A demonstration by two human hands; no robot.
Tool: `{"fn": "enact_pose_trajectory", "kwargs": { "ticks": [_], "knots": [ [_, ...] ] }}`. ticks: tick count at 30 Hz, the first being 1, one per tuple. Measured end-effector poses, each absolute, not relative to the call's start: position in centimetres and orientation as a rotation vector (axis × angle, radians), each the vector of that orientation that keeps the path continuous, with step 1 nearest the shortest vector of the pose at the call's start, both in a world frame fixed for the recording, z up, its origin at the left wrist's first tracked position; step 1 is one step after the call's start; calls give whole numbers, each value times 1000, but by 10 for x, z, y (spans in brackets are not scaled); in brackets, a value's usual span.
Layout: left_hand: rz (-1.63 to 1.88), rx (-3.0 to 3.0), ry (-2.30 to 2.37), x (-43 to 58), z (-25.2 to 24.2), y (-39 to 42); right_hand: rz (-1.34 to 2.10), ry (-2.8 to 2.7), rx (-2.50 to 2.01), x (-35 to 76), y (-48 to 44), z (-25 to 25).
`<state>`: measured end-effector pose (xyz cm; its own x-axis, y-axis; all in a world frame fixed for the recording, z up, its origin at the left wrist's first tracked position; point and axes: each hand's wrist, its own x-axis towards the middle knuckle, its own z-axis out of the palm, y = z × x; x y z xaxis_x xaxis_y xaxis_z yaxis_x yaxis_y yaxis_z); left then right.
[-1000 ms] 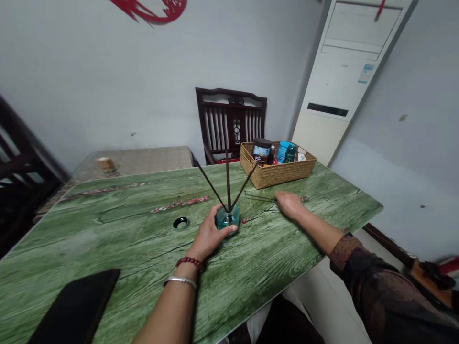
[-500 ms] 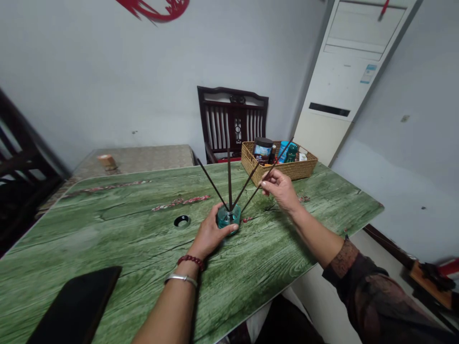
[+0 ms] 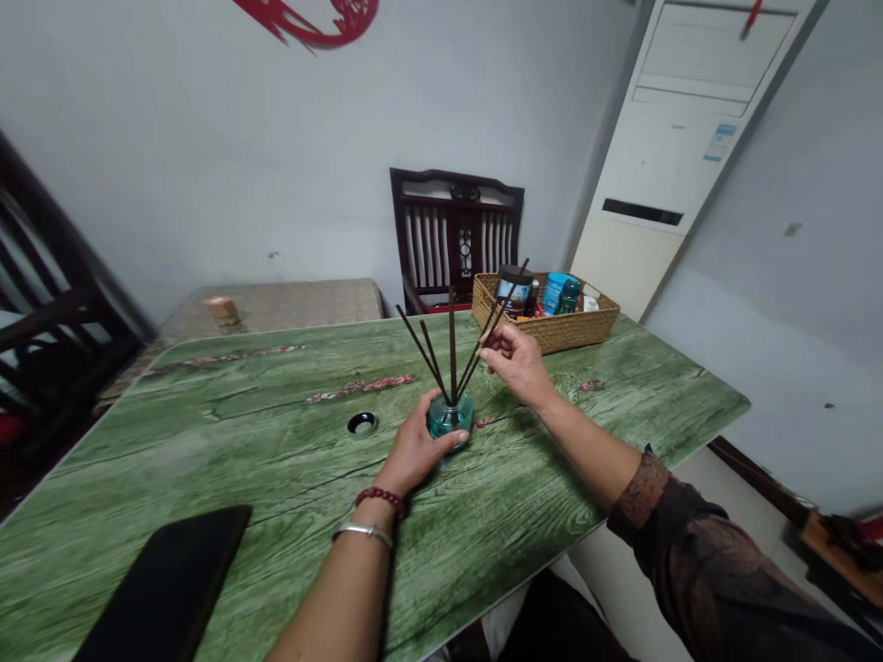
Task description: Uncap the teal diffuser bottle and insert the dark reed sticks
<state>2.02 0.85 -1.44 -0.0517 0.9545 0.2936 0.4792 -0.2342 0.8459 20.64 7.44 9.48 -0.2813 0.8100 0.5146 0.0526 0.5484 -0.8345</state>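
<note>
My left hand [image 3: 422,443] is wrapped round a teal glass reed diffuser bottle [image 3: 448,418] that stands on the green table [image 3: 290,460]. Several dark reeds [image 3: 452,340] fan out from the bottle's neck. Between thumb and fingers, my right hand [image 3: 516,363] pinches one reed stick [image 3: 507,296] on the bottle's right side. That stick slants up to the right, and its lower end reaches the neck; whether it is inside the opening I cannot tell exactly. To the left of the bottle lies a small black ring-shaped cap [image 3: 362,424].
A wicker basket [image 3: 576,333] holding jars and bottles stands at the table's back right. A black flat object [image 3: 166,579] lies at the front left. Behind the table are a dark wooden chair [image 3: 461,234] and a low covered surface [image 3: 310,303] with a small orange-brown object [image 3: 222,310].
My right hand has moved left, bringing its reed stick from beside the bottle to the neck. The reeds on the left now stand apart as two. My left hand keeps its hold.
</note>
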Motion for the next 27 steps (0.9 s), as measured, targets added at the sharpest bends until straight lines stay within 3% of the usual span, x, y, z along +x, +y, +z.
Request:
{"fn": "enact_pose_trajectory", "kwargs": {
  "ticks": [14,21,27],
  "knots": [
    [1235,1732,1558,18,-15,7,522,-2069,-924,201,50,33],
    [1204,1732,1653,21,-8,-3,790,-2003,-1201,220,77,-16],
    [1161,1718,1728,16,-2,-1,923,-1997,-1159,221,76,-21]
  ]
}}
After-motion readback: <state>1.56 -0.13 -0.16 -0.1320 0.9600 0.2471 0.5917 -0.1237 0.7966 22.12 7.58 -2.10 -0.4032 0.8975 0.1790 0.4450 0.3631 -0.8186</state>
